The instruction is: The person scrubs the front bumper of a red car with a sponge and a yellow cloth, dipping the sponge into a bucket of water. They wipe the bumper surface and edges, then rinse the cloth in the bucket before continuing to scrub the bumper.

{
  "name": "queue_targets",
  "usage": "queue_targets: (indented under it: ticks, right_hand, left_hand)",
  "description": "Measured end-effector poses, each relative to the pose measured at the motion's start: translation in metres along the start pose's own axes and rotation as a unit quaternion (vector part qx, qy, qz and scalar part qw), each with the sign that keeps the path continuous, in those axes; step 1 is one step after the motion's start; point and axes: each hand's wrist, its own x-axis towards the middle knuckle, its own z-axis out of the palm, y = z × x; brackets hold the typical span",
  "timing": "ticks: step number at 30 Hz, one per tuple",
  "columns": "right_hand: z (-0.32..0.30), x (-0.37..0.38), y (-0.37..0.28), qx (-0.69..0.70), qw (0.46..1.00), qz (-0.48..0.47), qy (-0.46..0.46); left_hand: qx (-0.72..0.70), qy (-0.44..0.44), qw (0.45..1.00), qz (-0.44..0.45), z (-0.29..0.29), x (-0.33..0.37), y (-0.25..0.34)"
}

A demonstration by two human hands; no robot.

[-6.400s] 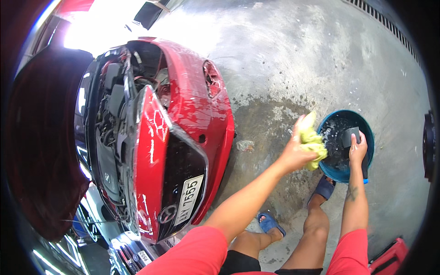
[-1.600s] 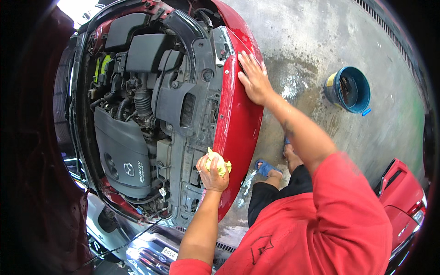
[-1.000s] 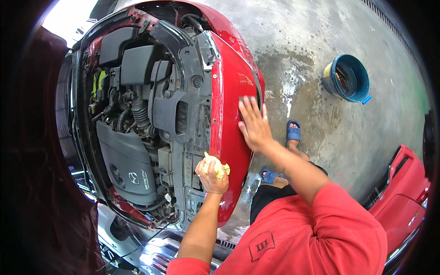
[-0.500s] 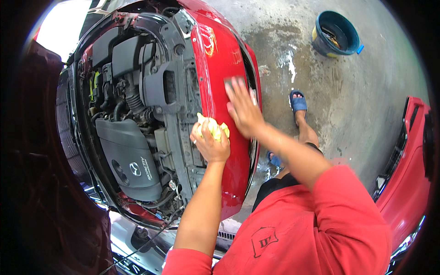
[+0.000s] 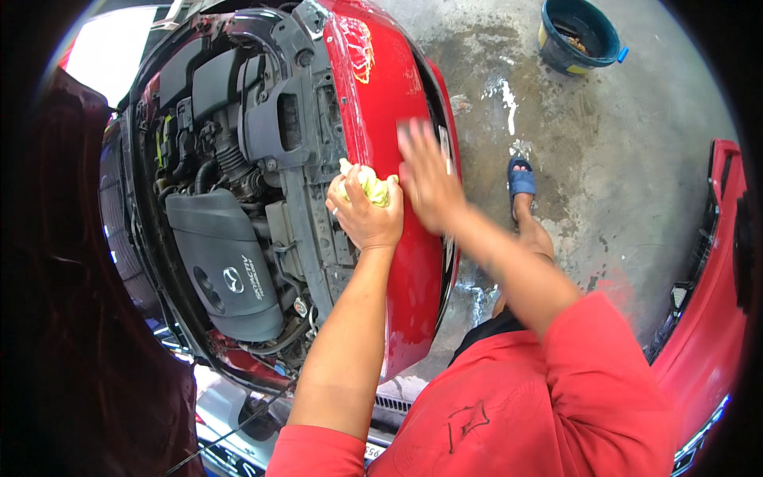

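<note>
Two hands are up at the front of the car. Your left hand is closed around a crumpled yellow-green cloth, gripping it w/ fingers curled over; the cloth pokes out above your knuckles and presses against the glossy red painted front panel of the car, right at the seam where it meets the open engine bay. Your right hand sits just beside the left, on its right, fingers spread & flat on the same red panel; it's motion-blurred, holding nothing.

Left of your left hand: the engine bay, w/ a dark grey plastic engine cover below-left of the hand, black hoses & ducting above that.

Well beyond your right hand, far up and to its right, a round blue plastic bucket stands on the wet grey concrete floor. Inside looks dark, w/ something brownish in it – can't tell what, too small.

Lower right of your right forearm, a blue sandal on your foot. Far right: the edge of another red body part.
</note>
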Motion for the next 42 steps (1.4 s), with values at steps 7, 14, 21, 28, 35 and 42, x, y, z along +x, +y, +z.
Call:
queue_targets:
  ticks: [7, 14, 21, 28, 35, 42]
  right_hand:
    - [-0.017, 0.05, 0.029, -0.09, 0.996, 0.001, 0.018]
    - [-0.008, -0.025, -0.001, -0.017, 0.999, -0.005, -0.039]
    - [-0.031, 0.14, 0.053, -0.081, 0.996, -0.024, 0.023]
    - [-0.023, 0.077, 0.031, 0.001, 0.999, 0.01, -0.051]
    - [-0.036, 0.185, 0.063, -0.09, 0.995, 0.02, 0.038]
    - [-0.061, 0.298, 0.034, -0.186, 0.983, 0.0, 0.012]
  left_hand:
    - [-0.002, -0.019, 1.0, 0.005, 0.002, 0.004, 0.012]
    - [-0.012, -0.021, 1.0, -0.004, -0.001, -0.001, -0.004]
    - [-0.025, -0.041, 0.999, -0.003, -0.001, 0.007, 0.009]
    - [-0.021, -0.05, 0.999, -0.008, -0.004, -0.004, -0.007]
    - [-0.047, -0.046, 0.998, 0.008, 0.001, 0.007, 0.011]
    - [-0.015, -0.02, 1.0, -0.01, -0.009, 0.007, 0.011]
